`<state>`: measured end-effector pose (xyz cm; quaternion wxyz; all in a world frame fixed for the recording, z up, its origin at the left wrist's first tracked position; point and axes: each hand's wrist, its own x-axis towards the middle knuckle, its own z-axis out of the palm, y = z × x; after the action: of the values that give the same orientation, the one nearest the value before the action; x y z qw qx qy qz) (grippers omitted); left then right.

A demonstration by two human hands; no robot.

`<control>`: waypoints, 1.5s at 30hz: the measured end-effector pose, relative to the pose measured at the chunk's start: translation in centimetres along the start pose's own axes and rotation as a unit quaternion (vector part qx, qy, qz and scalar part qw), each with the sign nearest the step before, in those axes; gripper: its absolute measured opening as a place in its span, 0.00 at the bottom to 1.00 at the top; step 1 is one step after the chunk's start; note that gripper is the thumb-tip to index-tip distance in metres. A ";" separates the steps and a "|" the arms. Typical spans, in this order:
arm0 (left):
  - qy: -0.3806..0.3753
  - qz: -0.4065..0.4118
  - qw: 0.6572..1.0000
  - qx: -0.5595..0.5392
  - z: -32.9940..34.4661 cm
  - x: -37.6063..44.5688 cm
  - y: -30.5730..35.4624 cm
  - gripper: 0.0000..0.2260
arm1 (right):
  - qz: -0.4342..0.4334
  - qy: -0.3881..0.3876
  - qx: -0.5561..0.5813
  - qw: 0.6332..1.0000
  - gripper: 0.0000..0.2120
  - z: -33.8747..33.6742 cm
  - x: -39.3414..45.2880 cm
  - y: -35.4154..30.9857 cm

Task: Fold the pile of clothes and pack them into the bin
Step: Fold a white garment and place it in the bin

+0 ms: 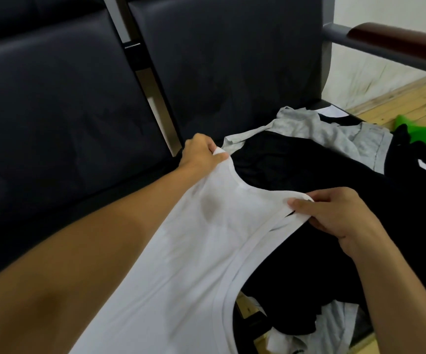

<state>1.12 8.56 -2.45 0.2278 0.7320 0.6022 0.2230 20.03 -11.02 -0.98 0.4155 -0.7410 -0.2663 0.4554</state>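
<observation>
At far left, dark padded seats (61, 103) stand side by side with a metal frame strip between them. The left hand (201, 154) reaches forward over the seat edge, its fingers (219, 156) and thumb pinching one shoulder strap of a white tank top (171, 272), which stretches back toward the camera over the forearm. A faint dark stain shows on its chest. Further right, the right hand (334, 213) grips the other shoulder strap, fingers curled round the hem. Under and behind the top lies the pile of clothes on the seat: black garments (283, 159), a grey shirt (334, 134) and pale cloth at the lower edge. At far right, an armrest (396, 44) crosses above a wooden floor (408, 98), where something green (421, 135) lies.
</observation>
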 end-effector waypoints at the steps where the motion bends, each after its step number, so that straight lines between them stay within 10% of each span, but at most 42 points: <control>1: 0.006 0.009 1.000 -0.002 -0.4 0.3 0.1 0.14 | 0.002 0.013 -0.015 1.000 0.05 -0.1 0.1 0.0; 16: -0.099 0.037 0.992 -0.074 -4.1 0.2 0.8 0.06 | -0.019 -0.094 0.112 0.989 0.08 -1.2 -0.5 -1.1; 22: -0.044 0.056 0.992 -0.101 -7.5 -0.6 0.8 0.03 | -0.124 -0.010 -0.202 0.971 0.14 -0.7 -0.6 -0.8; 28: -0.048 0.076 0.983 -0.163 -7.6 -1.8 0.8 0.03 | -0.213 0.179 -0.159 0.947 0.09 -0.4 -1.4 -1.5; 36: -0.054 0.062 0.969 -0.231 -6.5 -1.8 1.6 0.04 | -0.063 0.012 -0.146 0.987 0.11 0.1 0.0 -0.3; 42: -0.077 0.077 0.975 -0.192 -5.7 -1.5 2.0 0.05 | 0.034 -0.081 0.161 0.983 0.12 -0.7 0.0 -0.7; 45: -0.093 0.080 0.975 -0.184 -5.9 -1.6 2.0 0.07 | 0.025 -0.097 0.090 0.991 0.08 -0.3 0.1 -0.2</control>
<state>-1.14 6.98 3.39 0.3952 0.7405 0.4667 0.2789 20.35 -10.98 -0.72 0.4414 -0.6595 -0.2442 0.5573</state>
